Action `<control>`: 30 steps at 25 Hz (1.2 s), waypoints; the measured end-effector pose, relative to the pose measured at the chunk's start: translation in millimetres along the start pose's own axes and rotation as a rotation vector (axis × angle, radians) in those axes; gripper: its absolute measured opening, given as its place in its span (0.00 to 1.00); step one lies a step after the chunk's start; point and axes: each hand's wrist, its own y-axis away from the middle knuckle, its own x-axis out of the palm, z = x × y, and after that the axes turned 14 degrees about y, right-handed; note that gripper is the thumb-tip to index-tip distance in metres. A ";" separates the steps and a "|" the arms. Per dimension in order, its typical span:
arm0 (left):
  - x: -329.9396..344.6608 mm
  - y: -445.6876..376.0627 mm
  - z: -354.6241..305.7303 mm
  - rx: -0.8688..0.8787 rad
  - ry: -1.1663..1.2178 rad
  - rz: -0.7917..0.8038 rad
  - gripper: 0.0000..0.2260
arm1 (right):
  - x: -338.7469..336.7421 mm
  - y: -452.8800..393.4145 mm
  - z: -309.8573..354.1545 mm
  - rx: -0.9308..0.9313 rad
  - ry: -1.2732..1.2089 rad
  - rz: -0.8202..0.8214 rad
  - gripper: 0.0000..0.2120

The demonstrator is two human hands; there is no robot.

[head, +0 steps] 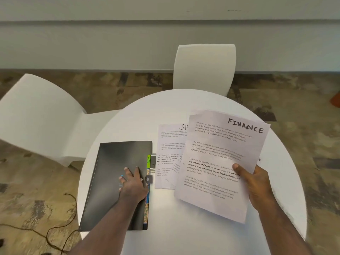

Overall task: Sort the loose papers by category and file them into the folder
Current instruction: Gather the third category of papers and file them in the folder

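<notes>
A closed dark folder [117,183] lies on the left of the round white bench [184,227], coloured index tabs [147,190] poking from its right edge. The left hand [132,183] rests flat and spread on the cover, gripping nothing. The right hand [255,183] pinches a raised sheaf headed FINANCE [217,159]. More loose papers [170,153] lie on the bench just beside the folder.
</notes>
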 end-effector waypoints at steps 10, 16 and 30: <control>-8.9 7.6 1.2 0.025 -0.063 -0.012 0.34 | -1.1 2.2 -5.5 0.033 -0.010 0.001 0.08; -25.2 19.0 -9.3 0.198 -0.070 -0.048 0.18 | 6.7 4.9 -2.3 0.014 -0.066 0.066 0.10; -98.2 46.0 -17.0 0.168 0.056 -0.347 0.28 | 38.2 8.0 7.4 0.029 -0.052 0.111 0.09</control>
